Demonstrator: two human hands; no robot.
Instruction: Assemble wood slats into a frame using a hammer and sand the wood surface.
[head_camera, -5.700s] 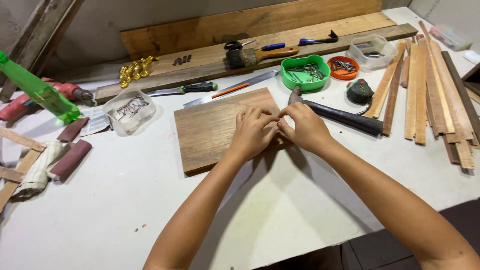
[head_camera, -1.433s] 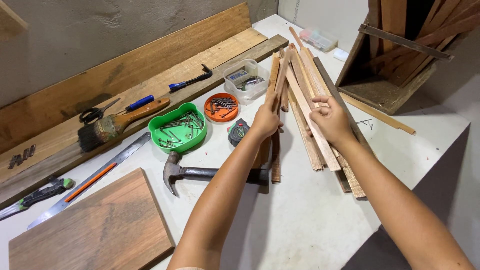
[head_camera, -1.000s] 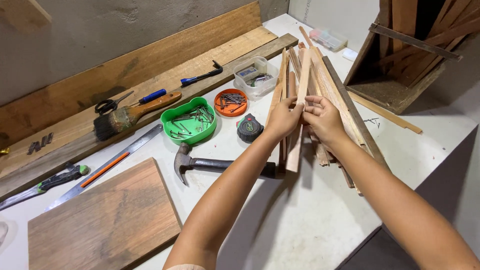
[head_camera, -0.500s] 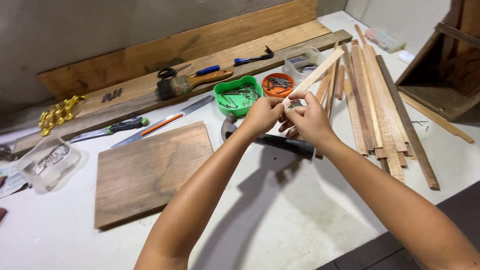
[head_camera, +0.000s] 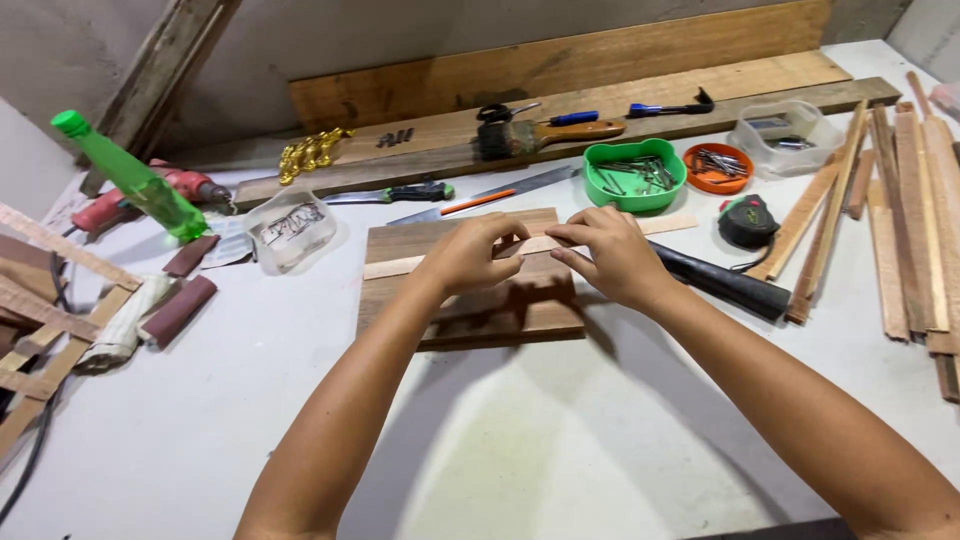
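Observation:
My left hand (head_camera: 472, 254) and my right hand (head_camera: 608, 255) both pinch a thin pale wooden strip (head_camera: 400, 266) near its middle. The strip lies level, running left to right across the upper part of a brown wooden board (head_camera: 470, 310) on the white table (head_camera: 520, 440). Its left end reaches the board's left edge and its right end sticks out past my right hand toward a green bowl (head_camera: 634, 176). A black hammer handle (head_camera: 722, 284) lies just right of my right wrist.
Several wooden slats (head_camera: 905, 220) lie at the right. Behind the board are the green bowl of nails, an orange dish (head_camera: 717, 166), a clear tub (head_camera: 783, 126), a tape measure (head_camera: 746, 220), a brush (head_camera: 545, 134), a saw (head_camera: 480, 196) and long planks (head_camera: 600, 70). At left stand a green bottle (head_camera: 135, 180), a plastic container (head_camera: 290, 230) and sandpaper rolls (head_camera: 150, 310).
Both hands have carried one strip from the slat pile at the right over to the brown board and now hold it level across the board. The view has swung left.

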